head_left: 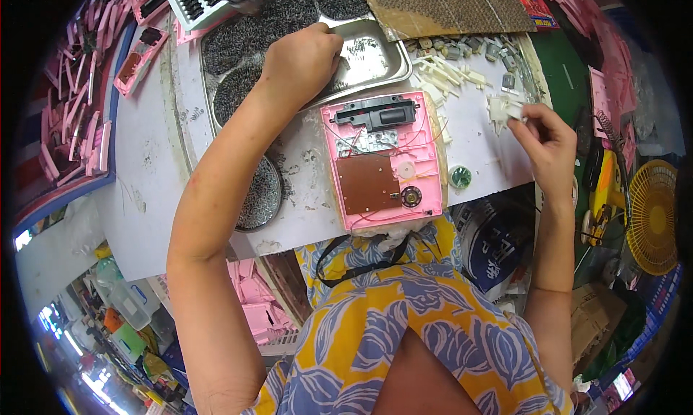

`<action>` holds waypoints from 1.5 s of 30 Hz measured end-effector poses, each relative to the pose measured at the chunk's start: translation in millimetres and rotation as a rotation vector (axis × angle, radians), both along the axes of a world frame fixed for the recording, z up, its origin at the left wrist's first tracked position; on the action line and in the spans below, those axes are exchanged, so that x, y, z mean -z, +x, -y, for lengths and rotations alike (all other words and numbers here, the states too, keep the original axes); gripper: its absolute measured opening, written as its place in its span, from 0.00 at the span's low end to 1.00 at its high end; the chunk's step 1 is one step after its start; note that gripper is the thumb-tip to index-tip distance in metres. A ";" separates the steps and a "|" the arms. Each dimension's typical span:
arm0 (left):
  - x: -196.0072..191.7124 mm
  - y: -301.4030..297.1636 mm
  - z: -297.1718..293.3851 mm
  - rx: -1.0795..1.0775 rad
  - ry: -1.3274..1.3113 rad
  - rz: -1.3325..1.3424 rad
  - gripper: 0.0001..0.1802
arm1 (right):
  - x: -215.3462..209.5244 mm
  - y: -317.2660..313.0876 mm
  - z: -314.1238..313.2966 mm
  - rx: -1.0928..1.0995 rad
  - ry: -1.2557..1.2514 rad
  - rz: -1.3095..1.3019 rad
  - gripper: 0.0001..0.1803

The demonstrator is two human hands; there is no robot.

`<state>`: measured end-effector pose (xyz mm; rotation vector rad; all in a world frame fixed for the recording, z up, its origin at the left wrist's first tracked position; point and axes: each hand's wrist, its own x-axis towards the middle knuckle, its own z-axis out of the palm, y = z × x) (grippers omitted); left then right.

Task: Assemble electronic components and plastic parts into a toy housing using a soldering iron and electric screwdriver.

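Note:
My left hand (303, 60) is closed, fingertips turned down at the edge of a metal tray (393, 63) that holds heaps of small dark screws (278, 14). Its fingertips are hidden, so whatever they pinch does not show. At the right, my right hand (550, 137) pinches a small white plastic part (503, 112) between thumb and fingers, above the table. Between my arms lies a pink plastic housing (422, 144), open side up. It carries a black module (375, 114), a brown circuit board (364, 184), a small round speaker (411, 196) and thin wires.
White plastic pieces (440, 76) and small motors lie beyond the housing, by a cardboard sheet (447, 11). A round dish of screws (260, 195) sits near my left forearm. A green-topped disc (460, 176) lies right of the housing. Pink parts (76, 119) fill a bin at left.

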<state>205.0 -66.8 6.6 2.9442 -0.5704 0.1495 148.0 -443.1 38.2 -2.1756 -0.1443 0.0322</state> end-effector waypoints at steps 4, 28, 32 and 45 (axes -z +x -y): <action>-2.1 -6.2 5.6 -0.075 -0.125 0.025 0.06 | 0.0 -19.8 11.3 -0.016 0.348 -0.086 0.11; -72.6 -55.7 -1.3 0.108 -0.591 -0.199 0.07 | -25.3 -41.8 -38.8 -0.259 0.296 0.092 0.18; -62.1 -141.0 41.7 -0.016 -1.281 -0.845 0.14 | -38.3 -54.5 -55.7 -0.462 0.269 0.153 0.19; -26.8 -181.8 59.7 -0.137 -1.737 -1.167 0.16 | -30.6 -66.0 -60.9 -0.611 0.216 0.224 0.16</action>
